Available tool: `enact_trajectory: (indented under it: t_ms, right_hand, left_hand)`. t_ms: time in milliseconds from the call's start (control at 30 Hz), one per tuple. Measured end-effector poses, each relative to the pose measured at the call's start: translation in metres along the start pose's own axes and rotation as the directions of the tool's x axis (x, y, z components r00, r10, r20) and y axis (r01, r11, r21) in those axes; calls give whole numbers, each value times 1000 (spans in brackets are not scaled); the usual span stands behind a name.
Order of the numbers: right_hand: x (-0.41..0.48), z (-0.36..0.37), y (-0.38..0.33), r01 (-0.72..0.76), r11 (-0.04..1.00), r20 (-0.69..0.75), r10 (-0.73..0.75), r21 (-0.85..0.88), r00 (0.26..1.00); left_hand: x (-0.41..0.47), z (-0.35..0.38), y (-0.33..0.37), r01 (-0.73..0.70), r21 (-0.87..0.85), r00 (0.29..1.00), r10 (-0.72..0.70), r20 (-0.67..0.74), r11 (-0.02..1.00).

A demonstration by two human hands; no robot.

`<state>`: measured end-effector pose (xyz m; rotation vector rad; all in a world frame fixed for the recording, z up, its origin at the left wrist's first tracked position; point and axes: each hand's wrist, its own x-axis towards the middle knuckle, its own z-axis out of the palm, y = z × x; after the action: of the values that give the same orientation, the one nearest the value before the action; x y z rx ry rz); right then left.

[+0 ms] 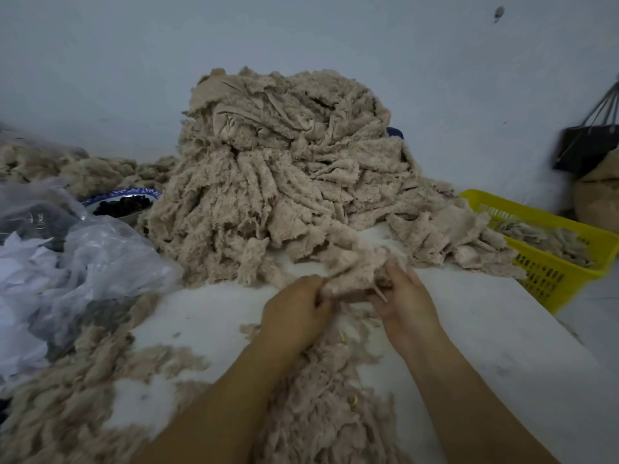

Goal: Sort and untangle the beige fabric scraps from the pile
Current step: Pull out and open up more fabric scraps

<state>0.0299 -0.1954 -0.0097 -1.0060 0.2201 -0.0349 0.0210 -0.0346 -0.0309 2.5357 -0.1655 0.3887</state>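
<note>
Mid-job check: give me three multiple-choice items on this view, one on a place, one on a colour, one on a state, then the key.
1. Where does the basket stand relative to the big pile?
A. to its left
B. on top of it
C. to its right

2. What colour is the pattern on the rim of the bowl?
A. red
B. blue
C. green

3. What are the left hand and the right hand doing?
A. both grip one scrap between them
B. both lie flat on the table
C. only the left touches cloth

Key:
1 C: the basket sits at the right edge of the view, by the pile's right foot.
2 B: a blue pattern runs round the rim.
3 A: fingers of both hands curl on the same scrap in front of the pile.
</note>
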Motion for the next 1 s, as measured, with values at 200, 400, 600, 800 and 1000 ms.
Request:
enact_trajectory:
  t_ms: [200,400,600,800,1000]
  right_hand:
    - [3,1,0,-56,950,2,58,309,998]
    - [10,-19,-23,5,876,-80,38,481,996]
    - [-6,9,1,-78,994,256,57,71,965]
    - [-17,14,3,-129,990,406,141,-56,903]
    - [-32,21,19,-105,889,434,317,-446,843]
  left_hand:
    - [13,-15,-27,269,-454,908,-381,-173,849]
    - [16,-32,-51,296,-754,713,-661,-234,586]
    - [4,-17,0,3,-387,932,-143,-334,922]
    - [-8,-24,16,350,-709,930,-137,341,612]
    - [5,-34,4,455,-841,867,-69,493,-295]
